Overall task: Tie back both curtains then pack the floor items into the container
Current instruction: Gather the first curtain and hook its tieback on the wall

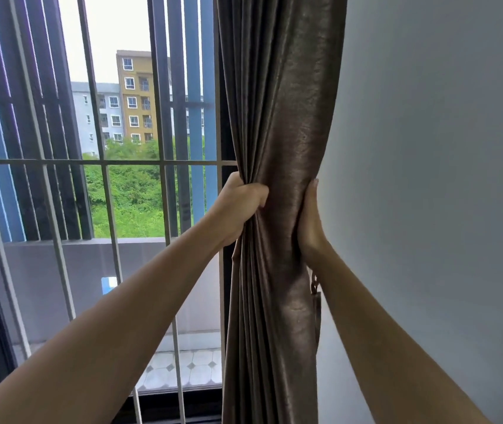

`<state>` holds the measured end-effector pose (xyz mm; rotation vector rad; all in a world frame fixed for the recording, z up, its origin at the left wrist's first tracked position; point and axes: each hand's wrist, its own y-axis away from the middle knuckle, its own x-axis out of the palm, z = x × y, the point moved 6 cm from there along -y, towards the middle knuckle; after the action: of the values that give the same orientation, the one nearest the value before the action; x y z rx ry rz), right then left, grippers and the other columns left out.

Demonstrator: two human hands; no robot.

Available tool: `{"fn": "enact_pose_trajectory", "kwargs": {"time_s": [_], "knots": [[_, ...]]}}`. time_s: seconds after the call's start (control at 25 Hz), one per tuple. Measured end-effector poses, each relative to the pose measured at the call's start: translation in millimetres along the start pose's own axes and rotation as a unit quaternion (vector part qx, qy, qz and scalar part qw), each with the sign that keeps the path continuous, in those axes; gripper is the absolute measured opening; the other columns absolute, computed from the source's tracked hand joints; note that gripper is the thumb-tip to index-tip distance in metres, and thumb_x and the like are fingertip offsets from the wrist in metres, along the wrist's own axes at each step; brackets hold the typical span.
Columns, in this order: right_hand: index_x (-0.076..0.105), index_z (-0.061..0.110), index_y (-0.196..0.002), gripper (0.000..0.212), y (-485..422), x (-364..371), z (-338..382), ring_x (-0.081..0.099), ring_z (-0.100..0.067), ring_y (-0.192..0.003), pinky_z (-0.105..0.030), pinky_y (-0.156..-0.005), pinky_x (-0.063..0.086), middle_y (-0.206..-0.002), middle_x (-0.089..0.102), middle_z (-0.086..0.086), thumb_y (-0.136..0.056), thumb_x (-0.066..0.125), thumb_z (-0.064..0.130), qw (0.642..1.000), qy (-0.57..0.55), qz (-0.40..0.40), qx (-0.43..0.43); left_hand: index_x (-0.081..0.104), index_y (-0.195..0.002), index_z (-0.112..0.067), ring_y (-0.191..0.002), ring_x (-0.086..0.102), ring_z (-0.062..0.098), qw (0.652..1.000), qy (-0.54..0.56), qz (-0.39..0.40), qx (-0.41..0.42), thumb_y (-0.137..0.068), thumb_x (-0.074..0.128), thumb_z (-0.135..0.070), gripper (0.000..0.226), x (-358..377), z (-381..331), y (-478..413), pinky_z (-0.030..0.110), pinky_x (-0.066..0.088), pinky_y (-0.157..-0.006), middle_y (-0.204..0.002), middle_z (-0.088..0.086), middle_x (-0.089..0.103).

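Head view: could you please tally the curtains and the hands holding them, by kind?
curtain: 1
hands: 2 (left hand and right hand, both gripping the gathered curtain)
Total: 3

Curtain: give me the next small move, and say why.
Probably lower the right hand to what looks like the tieback hanging just under its wrist, with the left hand holding its grip. The curtain is already bunched by the wall between both hands, but nothing is looped round it yet.
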<state>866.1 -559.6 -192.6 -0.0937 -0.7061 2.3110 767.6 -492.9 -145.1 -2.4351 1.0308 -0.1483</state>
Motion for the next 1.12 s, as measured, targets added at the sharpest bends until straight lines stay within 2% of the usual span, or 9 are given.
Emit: {"fn": "enact_pose_trajectory", "kwargs": {"time_s": [0.16,0.28,0.4,0.52,0.64,0.72,0.92,1.0,1.12], "knots": [[0.056,0.019,-0.125,0.068,5,0,9,0.066,-0.012,-0.103,-0.028,-0.092,0.052,-0.113,0.068,-0.003,-0.096,0.007,0.056,0.996,-0.043,0.070,0.031,0.047,-0.063,-0.013,-0.059,0.047,0.010,0.994,-0.100,0.043,0.012,-0.071,0.044,0.003,0.018,4,-5,-6,0.021,0.036,-0.052,-0.063,-0.003,0.047],[0.055,0.022,-0.126,0.069,6,0,11,0.065,-0.016,-0.107,-0.035,-0.097,0.050,-0.118,0.066,-0.005,-0.095,0.007,0.059,0.993,-0.065,0.093,0.044,0.049,-0.089,-0.008,-0.067,0.052,0.014,0.936,-0.335,0.102,0.037,-0.084,0.044,-0.013,0.010,5,-9,-21,0.024,0.040,-0.054,-0.085,0.006,0.057],[0.047,0.021,-0.133,0.063,15,10,17,0.060,-0.014,-0.115,-0.031,-0.099,0.048,-0.126,0.061,-0.004,-0.097,0.008,0.054,0.985,-0.092,0.145,0.011,0.047,-0.074,-0.001,-0.057,0.059,0.020,0.882,-0.453,0.128,-0.019,-0.089,0.049,-0.021,0.025,0,-21,-26,0.026,0.053,-0.045,-0.075,0.010,0.053],[0.042,0.020,-0.135,0.041,30,19,0,0.060,-0.010,-0.112,-0.022,-0.090,0.050,-0.124,0.059,-0.002,-0.097,0.041,0.034,0.989,-0.045,0.137,-0.037,0.046,-0.068,-0.006,-0.062,0.066,0.024,0.882,-0.453,0.120,-0.047,-0.090,0.051,-0.010,0.023,2,-33,-22,0.023,0.053,-0.043,-0.074,0.010,0.050],[0.040,0.025,-0.131,0.064,42,17,-21,0.061,0.000,-0.100,-0.017,-0.080,0.051,-0.112,0.060,0.008,-0.075,0.070,0.026,0.992,0.091,0.073,-0.050,0.056,-0.094,0.004,-0.078,0.070,0.036,0.911,-0.376,0.158,-0.056,-0.090,0.050,-0.002,0.010,10,-26,-23,0.038,0.061,-0.063,-0.096,0.021,0.061],[0.040,0.030,-0.126,0.071,42,13,-25,0.060,0.003,-0.097,-0.017,-0.080,0.051,-0.106,0.059,0.015,-0.068,0.081,0.029,0.987,0.155,0.020,-0.046,0.054,-0.113,0.005,-0.082,0.071,0.035,0.922,-0.336,0.183,-0.060,-0.089,0.050,0.001,0.024,16,-23,-24,0.043,0.060,-0.074,-0.106,0.022,0.064],[0.040,0.027,-0.131,0.084,37,22,-26,0.058,-0.001,-0.102,-0.017,-0.088,0.047,-0.111,0.059,0.014,-0.061,0.087,0.033,0.985,0.145,-0.077,-0.048,0.053,-0.113,0.001,-0.079,0.071,0.033,0.907,-0.372,0.196,-0.042,-0.087,0.050,0.001,0.026,31,-27,-28,0.044,0.059,-0.076,-0.107,0.020,0.062],[0.042,0.026,-0.128,0.078,34,26,-30,0.060,-0.003,-0.095,-0.020,-0.086,0.050,-0.104,0.061,0.011,-0.062,0.084,0.024,0.985,0.136,-0.093,-0.052,0.054,-0.110,0.001,-0.078,0.071,0.033,0.903,-0.391,0.172,-0.047,-0.086,0.050,0.002,0.025,28,-26,-27,0.044,0.059,-0.076,-0.104,0.021,0.064],[0.051,0.012,-0.109,0.055,30,19,-33,0.060,-0.008,-0.071,-0.029,-0.070,0.053,-0.078,0.058,0.006,-0.057,0.069,0.009,0.987,0.134,-0.054,-0.071,0.056,-0.111,-0.002,-0.081,0.071,0.027,0.937,-0.308,0.158,-0.043,-0.087,0.052,0.000,0.024,20,-26,-13,0.038,0.060,-0.073,-0.103,0.017,0.066]]}}
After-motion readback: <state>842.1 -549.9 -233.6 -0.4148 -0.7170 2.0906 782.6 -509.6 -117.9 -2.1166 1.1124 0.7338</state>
